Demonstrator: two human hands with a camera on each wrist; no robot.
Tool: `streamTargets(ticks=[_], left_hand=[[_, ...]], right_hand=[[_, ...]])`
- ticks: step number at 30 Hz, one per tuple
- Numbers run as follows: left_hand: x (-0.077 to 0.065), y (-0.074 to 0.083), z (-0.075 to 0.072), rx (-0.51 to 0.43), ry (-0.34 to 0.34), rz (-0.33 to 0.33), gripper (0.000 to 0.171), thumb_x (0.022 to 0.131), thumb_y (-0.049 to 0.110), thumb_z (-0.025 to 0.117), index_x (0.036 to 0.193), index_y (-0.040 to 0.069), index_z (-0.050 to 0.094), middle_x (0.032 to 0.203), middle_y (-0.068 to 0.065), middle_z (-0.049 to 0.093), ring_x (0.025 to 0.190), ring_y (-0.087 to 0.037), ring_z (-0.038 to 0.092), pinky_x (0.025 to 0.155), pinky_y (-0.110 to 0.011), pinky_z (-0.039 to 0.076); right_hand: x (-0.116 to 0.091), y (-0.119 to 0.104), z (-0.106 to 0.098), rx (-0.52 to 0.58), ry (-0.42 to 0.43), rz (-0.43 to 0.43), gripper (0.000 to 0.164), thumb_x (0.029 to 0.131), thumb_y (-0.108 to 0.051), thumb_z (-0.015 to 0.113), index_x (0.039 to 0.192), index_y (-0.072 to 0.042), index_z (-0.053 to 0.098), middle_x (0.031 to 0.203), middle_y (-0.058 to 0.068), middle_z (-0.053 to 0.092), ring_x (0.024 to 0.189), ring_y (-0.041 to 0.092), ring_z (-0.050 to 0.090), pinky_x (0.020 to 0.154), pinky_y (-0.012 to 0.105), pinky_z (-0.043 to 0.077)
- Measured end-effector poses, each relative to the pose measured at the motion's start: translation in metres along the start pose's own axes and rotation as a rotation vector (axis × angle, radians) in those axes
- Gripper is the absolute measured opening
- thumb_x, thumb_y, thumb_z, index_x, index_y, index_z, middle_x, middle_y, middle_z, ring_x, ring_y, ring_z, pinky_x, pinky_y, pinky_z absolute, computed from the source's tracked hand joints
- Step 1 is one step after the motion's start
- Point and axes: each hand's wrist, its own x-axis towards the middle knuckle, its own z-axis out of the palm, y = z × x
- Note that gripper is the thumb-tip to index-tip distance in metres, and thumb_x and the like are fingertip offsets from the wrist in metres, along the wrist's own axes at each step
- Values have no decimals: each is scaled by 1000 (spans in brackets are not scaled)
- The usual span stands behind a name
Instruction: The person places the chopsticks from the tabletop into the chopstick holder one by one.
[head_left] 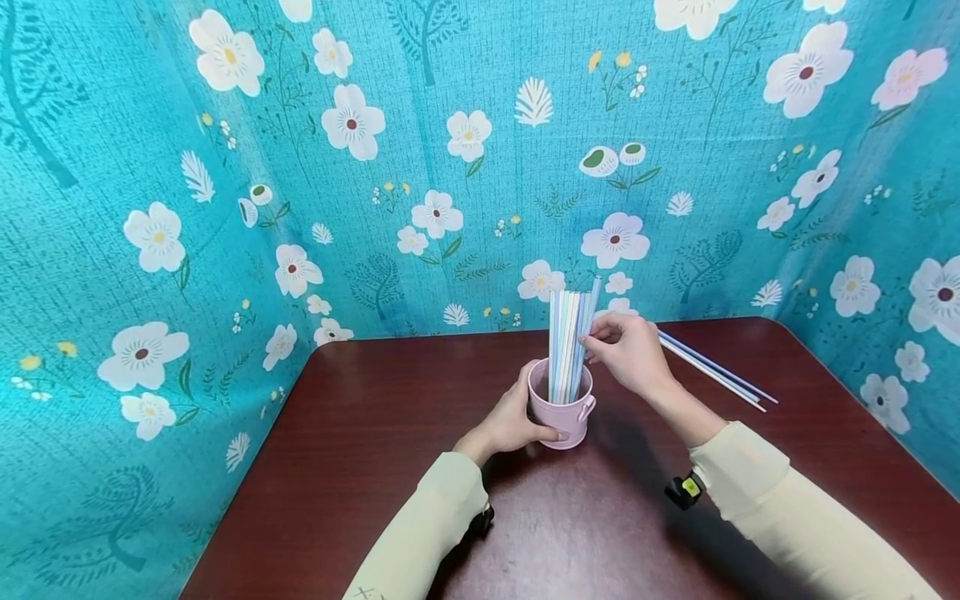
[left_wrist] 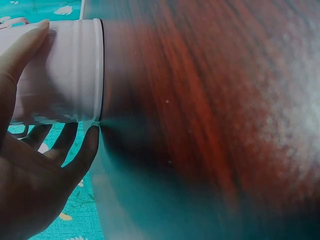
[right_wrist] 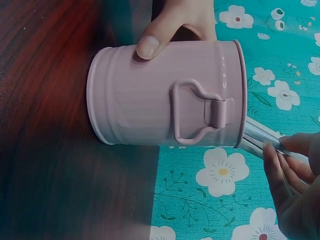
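A small pink metal pail (head_left: 564, 417) with a folded side handle (right_wrist: 180, 112) stands upright on the table. In it is a bundle of pale blue, white and greenish straws (head_left: 564, 342). My left hand (head_left: 512, 421) grips the pail from the left, its thumb across the front; the left wrist view shows its fingertips round the wall near the base. Just above the rim on the right, my right hand (head_left: 628, 348) pinches a blue straw (head_left: 596, 292) between thumb and fingers. That straw stands higher than the bundle beside it.
A few blue and white straws (head_left: 716, 371) lie on the dark red wooden table (head_left: 375, 417) at the back right. Behind the table hangs a turquoise flowered cloth (head_left: 420, 167), which also runs along both sides.
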Motion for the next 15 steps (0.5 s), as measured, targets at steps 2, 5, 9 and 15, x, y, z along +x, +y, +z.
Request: streamTargets(ticks=[2, 5, 9, 15], left_hand=[[-1, 3, 0, 5, -1, 4, 117, 69, 13, 96, 158, 24, 21, 148, -2, 50, 133, -21, 51, 114, -37, 37], [-3, 11, -1, -5, 4, 15, 116, 70, 7, 95, 158, 19, 21, 148, -6, 50, 134, -27, 51, 114, -40, 37], [-7, 27, -5, -39, 7, 22, 111, 70, -1, 92, 157, 9, 23, 146, -14, 50, 133, -35, 51, 114, -43, 37], [-12, 43, -10, -59, -7, 14, 107, 72, -4, 89, 156, 4, 23, 146, -19, 49, 133, -40, 50, 114, -43, 37]], right_hand=[[0, 0, 0, -4, -8, 9, 9, 91, -6, 77, 88, 2, 72, 78, 16, 73, 69, 35, 74, 54, 23, 56], [0, 0, 1, -20, -21, 21, 10, 91, -7, 77, 88, 1, 71, 78, 16, 73, 68, 34, 74, 53, 24, 55], [-1, 2, 3, -65, -37, 26, 11, 89, -7, 78, 88, 1, 71, 79, 14, 73, 68, 32, 74, 53, 24, 54], [-2, 7, 6, -112, -64, 27, 11, 89, -10, 79, 87, -2, 72, 77, 10, 73, 64, 26, 72, 52, 27, 53]])
